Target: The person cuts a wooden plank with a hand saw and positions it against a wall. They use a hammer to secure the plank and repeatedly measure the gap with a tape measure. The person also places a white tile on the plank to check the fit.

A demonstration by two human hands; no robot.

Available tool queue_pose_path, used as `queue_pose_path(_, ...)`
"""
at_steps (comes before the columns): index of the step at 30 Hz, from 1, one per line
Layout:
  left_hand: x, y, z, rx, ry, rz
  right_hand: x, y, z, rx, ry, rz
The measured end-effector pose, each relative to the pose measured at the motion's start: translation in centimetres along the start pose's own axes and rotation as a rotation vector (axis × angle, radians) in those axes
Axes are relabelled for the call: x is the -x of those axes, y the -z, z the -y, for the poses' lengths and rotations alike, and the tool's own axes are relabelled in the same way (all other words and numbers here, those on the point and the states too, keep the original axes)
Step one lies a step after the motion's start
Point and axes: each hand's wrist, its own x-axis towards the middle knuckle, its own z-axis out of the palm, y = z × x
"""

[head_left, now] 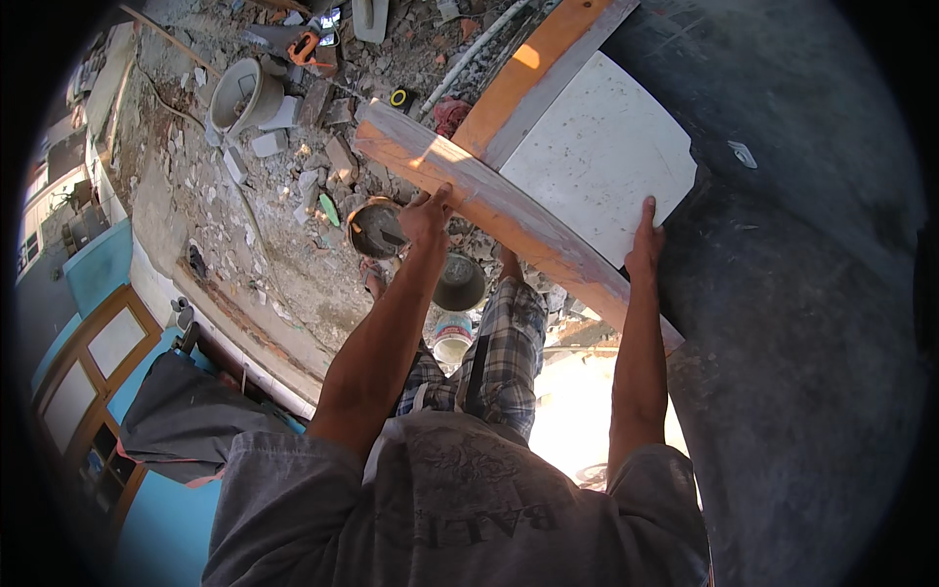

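A long wooden plank (pixel 548 235), orange-brown on its near face and grey on top, runs diagonally in front of me. Against its far side lies a flat white tile (pixel 602 147), with a second orange board (pixel 528 88) along the tile's left edge. My left hand (pixel 427 217) is closed at the plank's lower edge, one digit lying on its orange face; the other fingers are partly hidden. At the tile's lower right edge, my right hand (pixel 644 245) has its thumb up on the rim and its remaining fingers out of sight behind.
Rubble and broken brick cover the ground at left, with a pale bucket (pixel 245 98), an orange-handled saw (pixel 308 49) and a yellow tape measure (pixel 400 98). Dark basins (pixel 458 284) and a white pail (pixel 452 338) stand by my legs. A dark grey wall (pixel 802 323) rises at right.
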Motion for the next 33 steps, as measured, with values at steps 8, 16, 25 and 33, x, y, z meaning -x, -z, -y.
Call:
queue_pose_path(8, 0.1, 0.0, 0.3, 0.036, -0.014, 0.003, -0.2, 0.2, 0.2, 0.054, -0.011, 0.006)
queue_pose_path(16, -0.4, -0.1, -0.1, -0.058, -0.042, -0.05, -0.3, -0.4, 0.3, 0.113, -0.05, -0.079)
queue_pose_path(25, -0.6, -0.6, 0.1, -0.143, -0.08, -0.112, 1.0, -0.4, 1.7, 0.103, -0.152, -0.085)
queue_pose_path(33, -1.8, -0.1, 0.7, -0.148, -0.069, -0.101, 1.5, -0.5, 2.0, 0.142, -0.199, -0.099)
